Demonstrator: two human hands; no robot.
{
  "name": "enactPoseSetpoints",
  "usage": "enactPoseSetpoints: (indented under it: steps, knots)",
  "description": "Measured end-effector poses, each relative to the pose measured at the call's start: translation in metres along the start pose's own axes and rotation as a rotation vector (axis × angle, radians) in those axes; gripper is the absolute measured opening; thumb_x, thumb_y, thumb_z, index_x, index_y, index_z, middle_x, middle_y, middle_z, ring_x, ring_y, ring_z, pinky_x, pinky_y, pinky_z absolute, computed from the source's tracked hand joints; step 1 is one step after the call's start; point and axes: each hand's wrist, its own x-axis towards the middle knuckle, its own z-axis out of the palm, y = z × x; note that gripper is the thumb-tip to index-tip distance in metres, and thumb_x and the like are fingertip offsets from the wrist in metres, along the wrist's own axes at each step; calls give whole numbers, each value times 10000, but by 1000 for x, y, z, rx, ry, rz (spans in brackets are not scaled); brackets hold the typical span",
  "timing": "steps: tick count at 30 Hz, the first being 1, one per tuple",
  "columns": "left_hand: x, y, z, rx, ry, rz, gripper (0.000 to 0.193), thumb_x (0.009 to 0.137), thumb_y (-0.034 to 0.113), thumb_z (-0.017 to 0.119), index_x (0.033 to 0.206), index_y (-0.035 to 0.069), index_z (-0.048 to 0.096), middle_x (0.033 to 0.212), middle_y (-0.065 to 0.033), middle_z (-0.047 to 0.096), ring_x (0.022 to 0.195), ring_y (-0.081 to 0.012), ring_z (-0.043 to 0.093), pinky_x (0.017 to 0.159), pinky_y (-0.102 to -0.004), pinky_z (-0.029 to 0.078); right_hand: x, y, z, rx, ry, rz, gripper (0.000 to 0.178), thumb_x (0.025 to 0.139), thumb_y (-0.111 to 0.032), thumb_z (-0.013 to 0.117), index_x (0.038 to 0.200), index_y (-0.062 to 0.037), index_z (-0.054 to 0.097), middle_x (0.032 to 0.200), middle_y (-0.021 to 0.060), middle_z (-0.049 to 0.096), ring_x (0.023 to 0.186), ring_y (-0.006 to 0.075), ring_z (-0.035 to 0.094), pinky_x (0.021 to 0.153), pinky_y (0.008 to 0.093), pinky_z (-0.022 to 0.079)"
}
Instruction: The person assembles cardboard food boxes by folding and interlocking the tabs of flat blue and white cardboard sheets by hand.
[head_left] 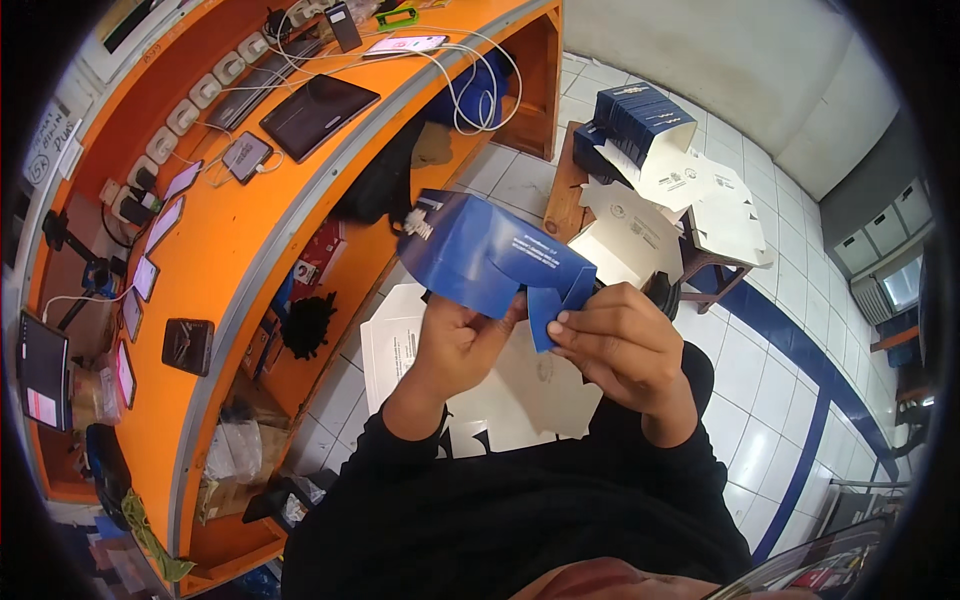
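A partly folded blue cardboard box (500, 250) with white print is held up in front of me, its panels bent and its end flaps standing loose. My left hand (455, 345) grips its lower edge, thumb against the card. At the box's right end, my right hand (625, 345) pinches a narrow blue flap (543, 318) between thumb and fingers. Flat white cardboard blanks (520, 400) lie across my lap under both hands, partly hidden by them.
On a low wooden stool at the right sit stacked blue boxes (645, 115) and open white cardboard blanks (630, 235). To the left curves an orange counter (240, 220) carrying several phones, a black tablet (318, 115), chargers and white cables. Its lower shelf holds bags and a black tangled item (308, 325).
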Motion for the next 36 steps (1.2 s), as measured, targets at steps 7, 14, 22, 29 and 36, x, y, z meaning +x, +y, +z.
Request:
enactPoseSetpoints:
  steps: [7,14,22,29,36]
  knots:
    - [-6,-13,18,-244,-95,-126,450,843,-119,512,1271,1,444,1167,-95,542,1046,-134,544,874,-288,458,-8,2,31,-101,255,101,262,630,-12,763,882,21,694,864,104,633,756,227,598,649,312,483]
    - [2,-35,-3,-882,291,-319,383,943,233,309,1215,35,492,1209,-101,561,1122,-223,526,983,-361,393,-34,1,43,-277,156,94,360,695,-16,682,1054,5,662,1071,143,617,975,328,592,854,386,481]
    - [-9,-47,-25,-686,238,-301,486,924,350,310,1270,33,437,1247,-126,522,1146,-202,513,979,-345,420,-26,15,3,548,296,779,754,757,-152,752,1386,-47,351,1297,198,463,1152,264,519,995,381,412]
    - [1,-27,-8,-81,117,-85,611,846,223,603,1332,137,242,1208,-139,409,1145,-242,472,955,-341,418,-46,19,14,572,436,872,599,770,-138,748,1282,-110,440,1205,130,476,1076,220,539,897,314,480]
    - [2,-27,-17,-175,55,-131,453,783,139,602,1133,145,314,1038,-89,393,1025,-175,485,897,-295,420,-49,20,21,669,463,810,396,780,-69,735,1049,-110,446,1081,55,437,980,153,511,813,265,477]
